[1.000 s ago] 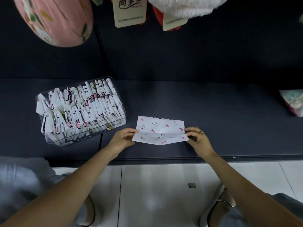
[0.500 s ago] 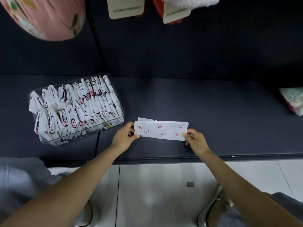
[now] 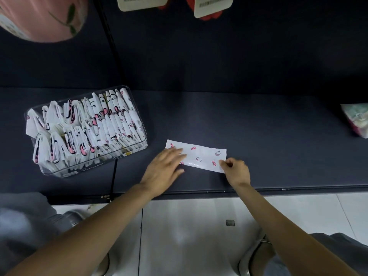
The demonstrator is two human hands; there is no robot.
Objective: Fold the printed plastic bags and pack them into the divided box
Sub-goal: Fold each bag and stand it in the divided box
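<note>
A white plastic bag (image 3: 201,156) printed with pink bows and cat faces lies folded into a long strip on the dark shelf (image 3: 258,136). My left hand (image 3: 166,167) lies flat with straight fingers pressing on the strip's left end. My right hand (image 3: 236,170) pinches the strip's right end between thumb and fingers. To the left stands the clear divided box (image 3: 137,145), packed with several folded printed bags standing on edge.
A pale printed packet (image 3: 356,120) lies at the shelf's far right. A pink round object (image 3: 39,16) and hanging tags (image 3: 142,3) are above. The shelf's front edge (image 3: 298,189) runs just behind my wrists, with white floor tiles below.
The bag went from half-open with a raised flap to a flat narrow strip. My left hand changed from pinching the left edge to pressing flat on it. The right hand stayed at the right end.
</note>
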